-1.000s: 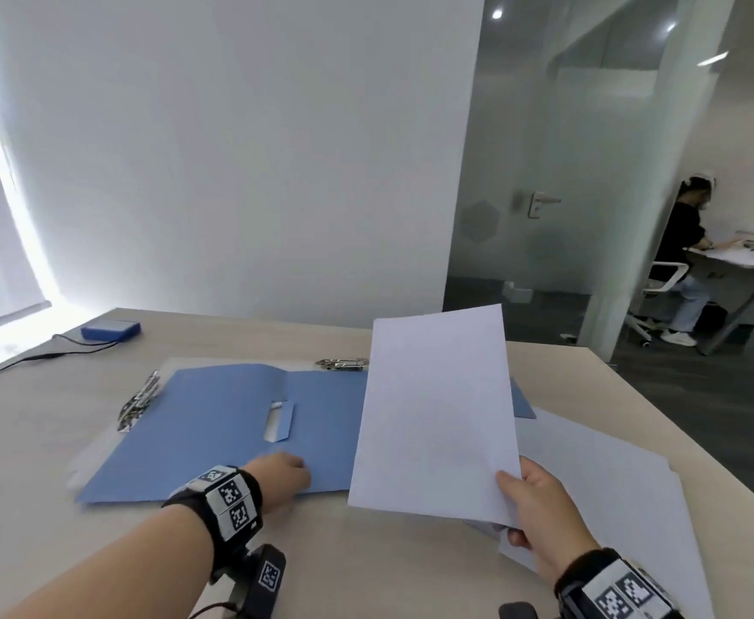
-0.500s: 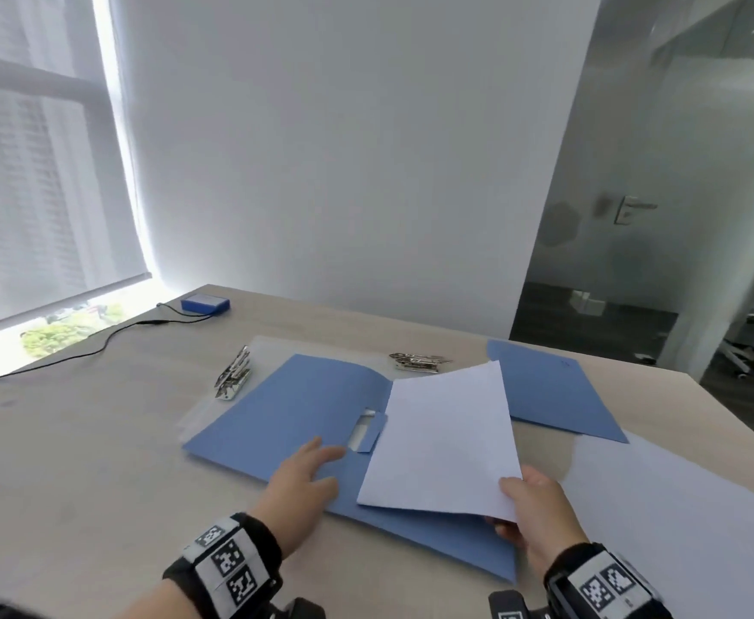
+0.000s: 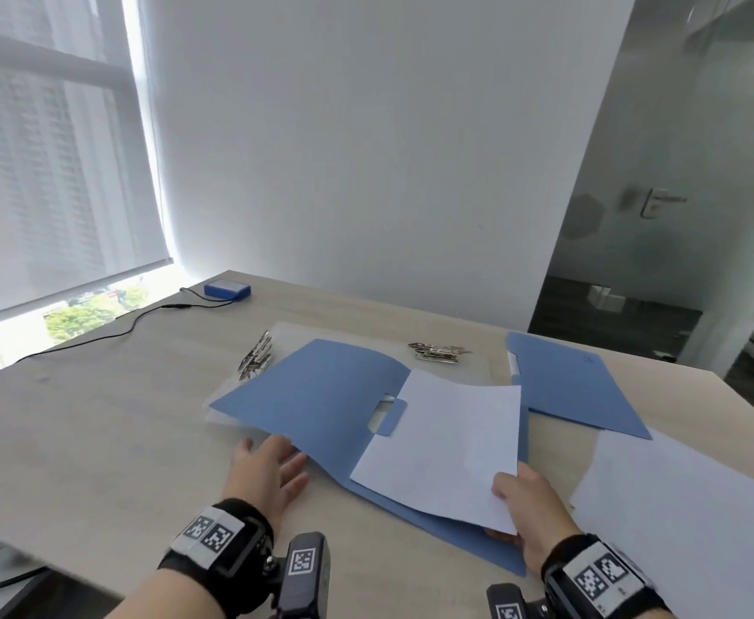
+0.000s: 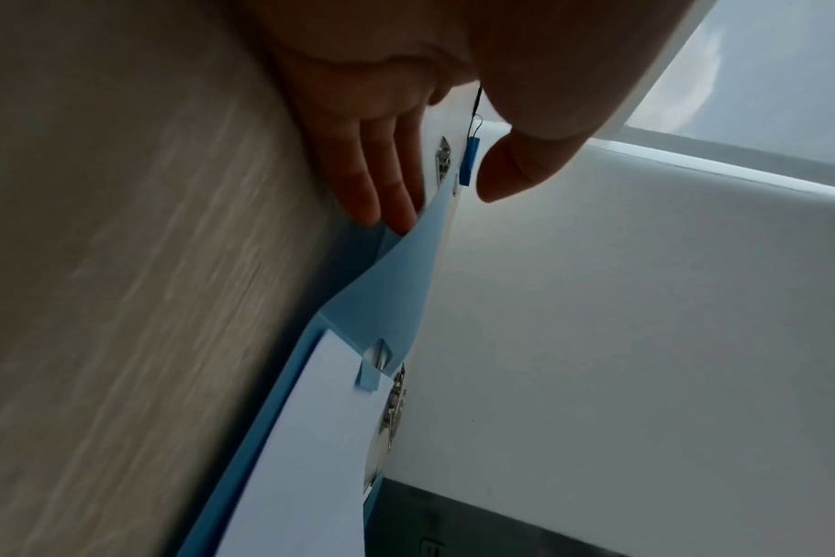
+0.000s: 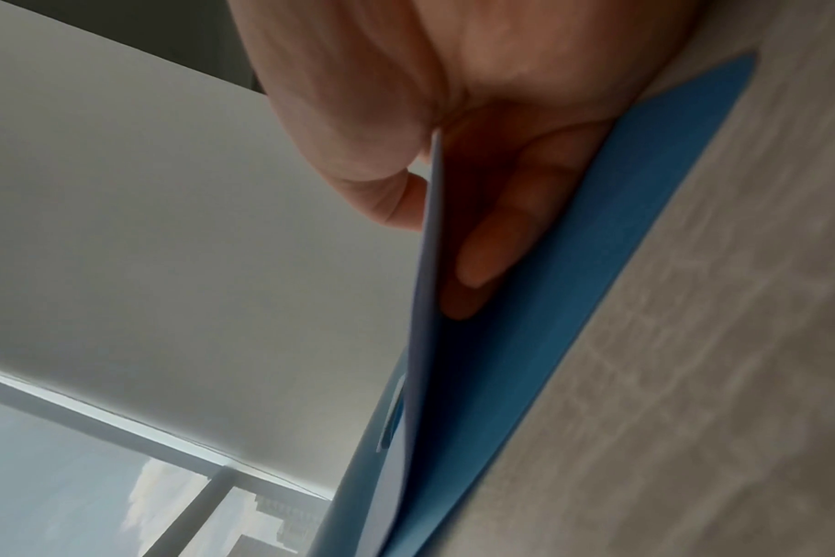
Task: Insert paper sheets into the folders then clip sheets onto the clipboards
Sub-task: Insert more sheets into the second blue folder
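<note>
An open blue folder [image 3: 321, 395] lies in the middle of the table. My right hand [image 3: 515, 502] pinches the near corner of a white paper sheet [image 3: 446, 444], which lies slanted over the folder's right half, its far-left edge at the small blue tab [image 3: 390, 417]. In the right wrist view the thumb [image 5: 382, 188] is on top of the sheet and the fingers [image 5: 491, 245] are below it, above the folder [image 5: 573, 301]. My left hand [image 3: 277, 460] is flat at the near edge of the left flap. Its straight fingers [image 4: 372, 181] reach under the flap [image 4: 392, 294].
A second blue folder [image 3: 567, 382] lies closed at the back right. A stack of white sheets [image 3: 687, 507] sits at the right. Two clear clipboards with metal clips [image 3: 256, 361] [image 3: 437, 352] lie partly under the folder. A blue box [image 3: 227, 289] with a cable sits far left.
My right hand has lowered the sheet from upright down onto the folder's right half. My left hand slid off the folder's face to the near edge of the left flap.
</note>
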### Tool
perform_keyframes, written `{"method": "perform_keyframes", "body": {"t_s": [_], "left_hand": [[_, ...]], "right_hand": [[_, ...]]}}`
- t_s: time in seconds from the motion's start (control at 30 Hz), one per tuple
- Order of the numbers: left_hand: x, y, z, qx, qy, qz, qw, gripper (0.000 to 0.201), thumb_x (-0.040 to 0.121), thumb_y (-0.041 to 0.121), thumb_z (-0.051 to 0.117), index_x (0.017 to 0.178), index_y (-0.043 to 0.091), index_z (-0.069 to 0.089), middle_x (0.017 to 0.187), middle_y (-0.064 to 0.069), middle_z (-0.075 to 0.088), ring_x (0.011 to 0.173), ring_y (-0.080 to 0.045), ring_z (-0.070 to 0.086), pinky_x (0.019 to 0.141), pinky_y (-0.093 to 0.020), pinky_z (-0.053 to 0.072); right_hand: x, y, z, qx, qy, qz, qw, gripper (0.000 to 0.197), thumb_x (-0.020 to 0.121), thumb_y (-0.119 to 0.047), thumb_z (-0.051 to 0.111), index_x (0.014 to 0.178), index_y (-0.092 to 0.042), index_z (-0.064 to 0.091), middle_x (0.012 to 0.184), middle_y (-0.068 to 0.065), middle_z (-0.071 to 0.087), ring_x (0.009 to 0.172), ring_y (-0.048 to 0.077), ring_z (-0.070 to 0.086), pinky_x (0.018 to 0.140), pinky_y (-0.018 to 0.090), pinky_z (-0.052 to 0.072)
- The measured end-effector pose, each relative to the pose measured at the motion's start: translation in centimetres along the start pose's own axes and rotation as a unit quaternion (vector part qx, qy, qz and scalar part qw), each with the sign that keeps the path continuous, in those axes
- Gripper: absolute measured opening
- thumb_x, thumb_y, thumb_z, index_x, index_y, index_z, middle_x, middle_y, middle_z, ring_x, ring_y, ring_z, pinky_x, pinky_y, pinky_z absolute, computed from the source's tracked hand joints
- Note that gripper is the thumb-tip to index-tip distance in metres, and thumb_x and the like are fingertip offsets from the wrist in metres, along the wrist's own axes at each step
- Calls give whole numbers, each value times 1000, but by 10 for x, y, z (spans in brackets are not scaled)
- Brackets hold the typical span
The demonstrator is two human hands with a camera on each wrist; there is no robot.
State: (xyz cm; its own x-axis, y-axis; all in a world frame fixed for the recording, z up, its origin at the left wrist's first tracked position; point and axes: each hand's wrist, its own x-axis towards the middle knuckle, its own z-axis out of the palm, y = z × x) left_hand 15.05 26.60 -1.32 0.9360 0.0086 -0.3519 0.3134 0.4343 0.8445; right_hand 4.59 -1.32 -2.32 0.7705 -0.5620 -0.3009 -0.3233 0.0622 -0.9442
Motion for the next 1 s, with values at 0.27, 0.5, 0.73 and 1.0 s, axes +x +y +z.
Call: {"method": "perform_keyframes", "body": {"t_s": [0.27,0.5,0.73,1.0], "left_hand": [[-12,-10,26,116,-120,-48,985,26,99,7,42,109,23,60,102,-5,72,85,-29,70,88,-45,54],[-7,-18,36,167,-134,-62,975,38,94,4,37,111,28,60,106,-7,71,87,-31,70,90,-48,55],[-3,-21,34,182,-142,-61,971,42,94,2,36,112,29,62,109,-6,74,94,-32,71,92,-49,56],[-1,-20,34,126,-155,-81,976,46,85,4,36,117,19,66,114,-11,73,93,-34,69,96,-52,53]], "right_hand": [[3,5,-4,3,-12,-9,1000,25,88,7,42,101,-3,61,89,14,66,79,29,63,65,30,46],[6,7,-7,1,-30,-8,1000,28,87,7,42,107,0,60,92,14,66,83,29,64,71,32,47],[9,10,-7,0,-32,-12,999,27,87,6,44,107,-2,60,96,15,67,85,30,64,72,34,48],[5,7,-8,-4,-40,-12,999,31,88,7,42,110,-5,60,99,14,68,84,28,63,64,30,49]]}}
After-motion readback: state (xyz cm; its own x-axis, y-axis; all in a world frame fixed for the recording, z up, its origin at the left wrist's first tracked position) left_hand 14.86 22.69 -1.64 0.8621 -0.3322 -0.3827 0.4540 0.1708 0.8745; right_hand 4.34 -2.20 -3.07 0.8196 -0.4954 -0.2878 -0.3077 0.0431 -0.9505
